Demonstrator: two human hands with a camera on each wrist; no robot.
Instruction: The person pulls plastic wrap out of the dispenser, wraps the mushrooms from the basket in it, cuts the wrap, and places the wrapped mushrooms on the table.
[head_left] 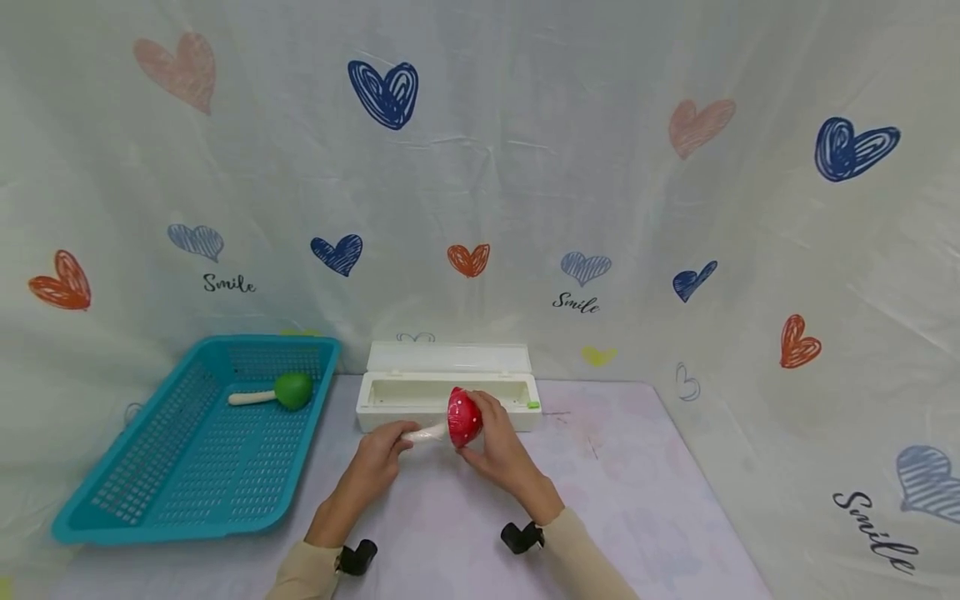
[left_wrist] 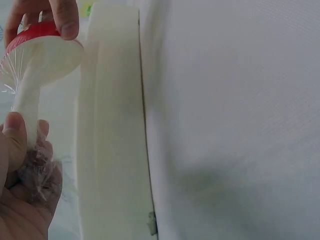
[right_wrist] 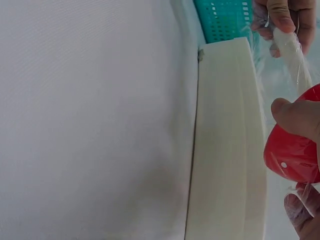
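A toy mushroom (head_left: 462,418) with a white-dotted red cap and a white stem lies sideways between my two hands. Clear plastic film (left_wrist: 17,67) stretches over the cap's hollow underside and is bunched around the stem's end. My left hand (head_left: 377,460) pinches that stem end between thumb and fingers, the gathered film lying in the palm. At the cap, my right hand (head_left: 501,437) grips the edge, thumb on one side and fingertips on the other. Just behind the mushroom stands a long white box (head_left: 375,418), its lid (head_left: 450,358) raised.
At the left stands a blue-green plastic basket (head_left: 247,521) with a green-headed, white-handled toy (head_left: 292,390) inside. A small green piece (head_left: 533,405) sits on the box's right end. Behind the table (head_left: 600,483) hangs a white curtain (head_left: 480,183) printed with hearts.
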